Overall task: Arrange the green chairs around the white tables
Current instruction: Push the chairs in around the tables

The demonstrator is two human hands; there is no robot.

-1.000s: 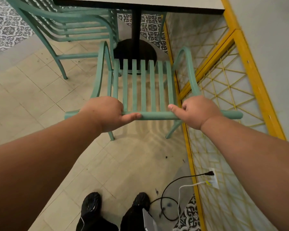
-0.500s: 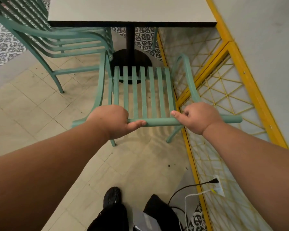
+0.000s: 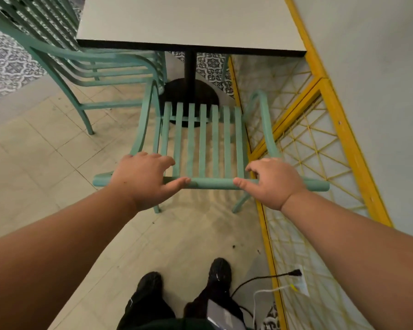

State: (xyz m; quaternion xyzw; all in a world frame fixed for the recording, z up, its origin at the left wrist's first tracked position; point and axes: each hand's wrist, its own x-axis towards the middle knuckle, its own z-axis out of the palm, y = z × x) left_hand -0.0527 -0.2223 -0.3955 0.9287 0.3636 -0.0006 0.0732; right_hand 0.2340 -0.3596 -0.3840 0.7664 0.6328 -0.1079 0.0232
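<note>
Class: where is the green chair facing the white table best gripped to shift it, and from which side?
Grip the top rail of the green chair from behind, one hand each side of centre, as the left hand and right hand do: it is a round horizontal bar facing the person.

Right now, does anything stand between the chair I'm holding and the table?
Nothing lies between chair and table. The table's black base sits just ahead of the seat, the chair stack crowds the left, the yellow fence the right.
</note>
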